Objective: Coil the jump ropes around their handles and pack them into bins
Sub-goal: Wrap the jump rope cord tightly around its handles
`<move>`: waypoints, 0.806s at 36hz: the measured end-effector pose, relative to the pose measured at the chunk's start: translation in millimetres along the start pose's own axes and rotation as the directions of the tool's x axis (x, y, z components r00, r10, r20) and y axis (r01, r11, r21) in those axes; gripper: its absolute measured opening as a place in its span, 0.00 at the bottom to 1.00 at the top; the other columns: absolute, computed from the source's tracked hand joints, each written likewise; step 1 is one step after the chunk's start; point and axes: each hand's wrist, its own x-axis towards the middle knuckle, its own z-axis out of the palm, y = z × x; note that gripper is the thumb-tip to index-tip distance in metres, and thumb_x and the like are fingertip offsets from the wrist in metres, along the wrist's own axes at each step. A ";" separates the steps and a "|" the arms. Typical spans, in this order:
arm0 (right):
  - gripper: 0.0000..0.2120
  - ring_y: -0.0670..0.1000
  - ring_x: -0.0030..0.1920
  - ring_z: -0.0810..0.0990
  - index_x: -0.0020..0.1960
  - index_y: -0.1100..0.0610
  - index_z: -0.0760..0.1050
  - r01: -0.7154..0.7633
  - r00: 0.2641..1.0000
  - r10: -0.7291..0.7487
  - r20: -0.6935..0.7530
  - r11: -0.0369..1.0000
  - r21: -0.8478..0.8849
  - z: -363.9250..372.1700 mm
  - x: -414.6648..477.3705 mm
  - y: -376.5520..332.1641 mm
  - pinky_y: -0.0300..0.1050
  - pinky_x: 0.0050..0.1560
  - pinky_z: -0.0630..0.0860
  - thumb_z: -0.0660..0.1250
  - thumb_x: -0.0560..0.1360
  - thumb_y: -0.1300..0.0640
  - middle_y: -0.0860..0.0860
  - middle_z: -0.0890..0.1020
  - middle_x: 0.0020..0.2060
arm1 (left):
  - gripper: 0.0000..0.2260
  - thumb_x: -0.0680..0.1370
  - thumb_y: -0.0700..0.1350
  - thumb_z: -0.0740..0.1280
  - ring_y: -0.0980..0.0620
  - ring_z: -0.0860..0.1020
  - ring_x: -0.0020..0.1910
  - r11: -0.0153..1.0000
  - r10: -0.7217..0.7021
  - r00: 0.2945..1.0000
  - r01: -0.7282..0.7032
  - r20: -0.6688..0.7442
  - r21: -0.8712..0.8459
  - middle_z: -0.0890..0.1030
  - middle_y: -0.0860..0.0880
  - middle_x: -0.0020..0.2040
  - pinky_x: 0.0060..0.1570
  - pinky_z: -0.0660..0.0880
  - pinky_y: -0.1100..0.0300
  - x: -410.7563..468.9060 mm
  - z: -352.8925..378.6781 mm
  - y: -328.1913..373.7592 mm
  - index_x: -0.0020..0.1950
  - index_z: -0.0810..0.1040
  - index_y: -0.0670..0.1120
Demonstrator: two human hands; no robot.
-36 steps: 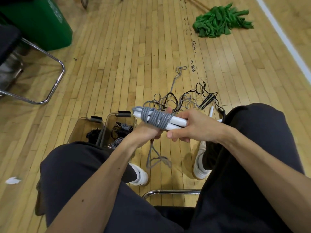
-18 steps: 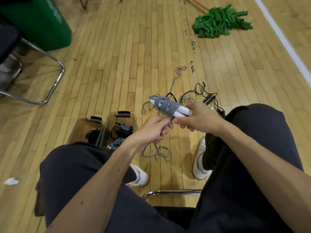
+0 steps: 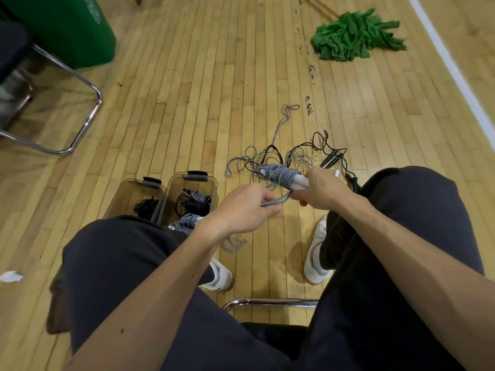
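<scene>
My right hand (image 3: 320, 190) grips the two white handles (image 3: 299, 181) of a grey jump rope, with several turns of grey cord (image 3: 280, 174) wound around them. My left hand (image 3: 245, 208) pinches the loose grey strand (image 3: 277, 202) just below the bundle and pulls it taut. A slack loop of the same cord (image 3: 234, 243) lies on the floor under my left wrist. Two clear bins stand by my left knee: the left bin (image 3: 128, 191) holds a black coiled rope, the right bin (image 3: 206, 180) holds black and grey coiled ropes.
A tangle of grey and black ropes (image 3: 292, 153) lies on the wooden floor beyond my hands. A green mop head (image 3: 353, 36) lies far right, a green container (image 3: 67, 25) and a chrome chair frame (image 3: 80, 124) at the left. A paper scrap (image 3: 10, 276) lies low left.
The wound bundle has shifted up and to the right with my right hand. My left hand has drawn the loose strand down and leftward, away from the handles.
</scene>
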 end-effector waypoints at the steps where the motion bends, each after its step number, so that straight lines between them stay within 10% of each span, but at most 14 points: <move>1: 0.13 0.54 0.38 0.82 0.50 0.62 0.76 -0.008 1.000 0.008 0.013 1.000 0.004 0.4 0.5 0.2 0.49 0.40 0.78 0.73 0.77 0.53 0.55 0.84 0.39 | 0.10 0.81 0.53 0.67 0.51 0.79 0.38 0.999 0.032 0.999 -0.031 -0.033 0.038 0.81 0.49 0.36 0.40 0.75 0.54 -2.3 -3.1 2.3 0.42 0.80 0.51; 5: 0.13 0.48 0.29 0.77 0.50 0.62 0.77 -0.045 0.985 0.035 0.171 0.997 0.058 5.4 2.3 -0.8 0.41 0.32 0.73 0.72 0.78 0.52 0.54 0.87 0.37 | 0.19 0.81 0.54 0.65 0.55 0.70 0.29 0.976 0.158 0.979 -0.136 -0.127 0.168 0.72 0.54 0.29 0.31 0.63 0.56 -7.6 -15.5 4.6 0.32 0.69 0.53; 15: 0.14 0.49 0.28 0.75 0.42 0.61 0.80 0.117 0.830 -0.079 0.552 0.992 -0.035 20.2 -15.8 -14.0 0.41 0.31 0.71 0.73 0.77 0.49 0.51 0.82 0.30 | 0.08 0.78 0.56 0.70 0.61 0.68 0.35 0.894 0.413 0.875 -0.338 -0.251 0.293 0.79 0.60 0.33 0.36 0.63 0.58 -8.2 -23.9 -12.8 0.46 0.86 0.54; 20: 0.10 0.49 0.28 0.73 0.42 0.56 0.75 0.190 0.756 -0.164 0.634 0.981 0.028 19.2 -26.4 -21.3 0.40 0.32 0.71 0.72 0.77 0.54 0.52 0.78 0.30 | 0.09 0.75 0.57 0.73 0.70 0.73 0.36 0.943 0.326 0.913 -0.296 -0.247 0.149 0.78 0.64 0.35 0.36 0.62 0.70 -5.4 -25.5 -12.5 0.48 0.87 0.54; 29: 0.08 0.49 0.32 0.75 0.49 0.51 0.76 0.340 0.711 -0.250 0.657 0.940 -0.010 16.3 -40.5 -23.7 0.43 0.39 0.74 0.73 0.76 0.49 0.47 0.79 0.30 | 0.04 0.70 0.49 0.79 0.58 0.82 0.41 0.969 0.172 0.980 -0.186 -0.098 -0.161 0.84 0.55 0.37 0.48 0.79 0.52 5.5 -24.3 -11.9 0.39 0.86 0.52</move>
